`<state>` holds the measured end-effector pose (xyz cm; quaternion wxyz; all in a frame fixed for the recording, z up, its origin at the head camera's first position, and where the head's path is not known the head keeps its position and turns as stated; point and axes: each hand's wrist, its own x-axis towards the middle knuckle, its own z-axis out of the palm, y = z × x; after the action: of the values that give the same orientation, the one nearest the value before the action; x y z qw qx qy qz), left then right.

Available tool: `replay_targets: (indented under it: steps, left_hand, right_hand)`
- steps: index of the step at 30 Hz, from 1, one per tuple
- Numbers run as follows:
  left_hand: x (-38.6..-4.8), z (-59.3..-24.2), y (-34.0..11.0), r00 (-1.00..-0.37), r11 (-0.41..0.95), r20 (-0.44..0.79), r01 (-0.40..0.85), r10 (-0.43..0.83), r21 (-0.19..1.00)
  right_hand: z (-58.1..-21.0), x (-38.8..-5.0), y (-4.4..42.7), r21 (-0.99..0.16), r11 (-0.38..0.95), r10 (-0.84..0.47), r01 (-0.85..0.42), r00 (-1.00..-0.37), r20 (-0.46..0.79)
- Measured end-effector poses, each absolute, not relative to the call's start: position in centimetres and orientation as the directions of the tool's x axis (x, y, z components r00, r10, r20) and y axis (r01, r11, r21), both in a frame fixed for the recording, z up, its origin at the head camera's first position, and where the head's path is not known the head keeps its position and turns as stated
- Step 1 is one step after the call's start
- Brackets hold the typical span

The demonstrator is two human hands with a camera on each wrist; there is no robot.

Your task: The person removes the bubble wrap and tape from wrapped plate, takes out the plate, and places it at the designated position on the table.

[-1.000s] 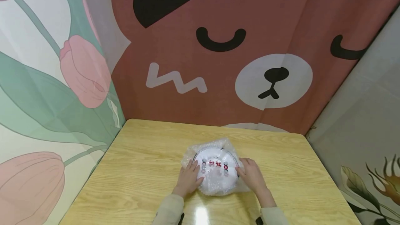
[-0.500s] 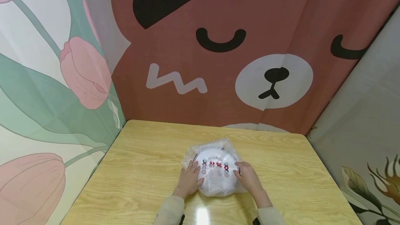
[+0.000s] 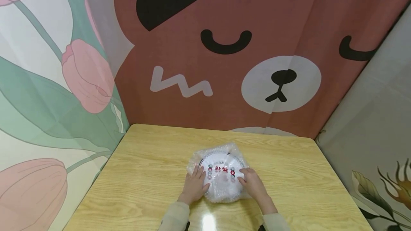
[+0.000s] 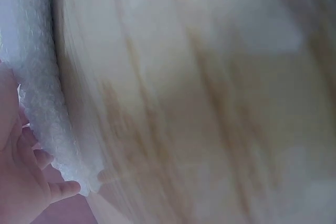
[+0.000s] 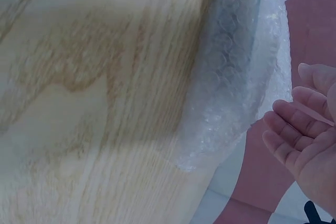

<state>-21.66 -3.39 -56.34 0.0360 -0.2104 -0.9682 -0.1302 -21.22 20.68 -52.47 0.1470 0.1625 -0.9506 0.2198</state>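
A round white object [image 3: 221, 183], printed with red characters and wrapped in clear bubble wrap [image 3: 229, 197], lies flat on the wooden table. Its exact kind is hard to tell through the wrap. My left hand [image 3: 193, 184] rests on its left side with fingers spread and fairly straight. In the left wrist view, the fingers of that hand touch the edge of the bubble wrap [image 4: 39, 93]. At the right edge, my right hand [image 3: 254, 185] touches the wrapped top with its fingertips. The right wrist view has its fingers [image 5: 294, 124] loosely bent, beside the bubble wrap [image 5: 226, 72].
Light wood table [image 3: 144, 174] surrounds the package on all sides. Behind it hangs a brown bear-print curtain [image 3: 179, 113]. A tulip-print curtain [image 3: 86, 77] stands along the left, and a grey flower-print one [image 3: 379, 117] along the right.
My right hand has shifted slightly left, from the package's right-hand rim onto its top, drawing away from the loose wrap there. The left hand and the package have barely moved.
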Motion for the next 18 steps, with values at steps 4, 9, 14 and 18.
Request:
replay_targets:
  steps: [4, 9, 14, 18]
  left_hand:
    - [-21.6, -56.4, -3.5, -0.907, 0.878, 0.12, 0.421, 0.404, 0.227]
    - [-21.7, -56.5, -3.5, -0.905, 0.879, 0.122, 0.425, 0.408, 0.214]
    - [-21.7, -56.2, -3.6, -0.904, 0.877, 0.13, 0.427, 0.407, 0.222]
    - [-21.6, -56.1, -3.5, -0.907, 0.879, 0.12, 0.421, 0.404, 0.225]
  right_hand:
    - [-52.7, -21.3, 20.6, -0.379, 0.84, -0.254, -0.389, -0.898, 0.358]
    - [-53.0, -21.4, 20.4, -0.389, 0.831, -0.258, -0.397, -0.895, 0.363]
    - [-53.1, -21.5, 20.0, -0.397, 0.824, -0.265, -0.403, -0.895, 0.36]
    - [-53.2, -21.4, 19.6, -0.36, 0.831, -0.292, -0.424, -0.883, 0.367]
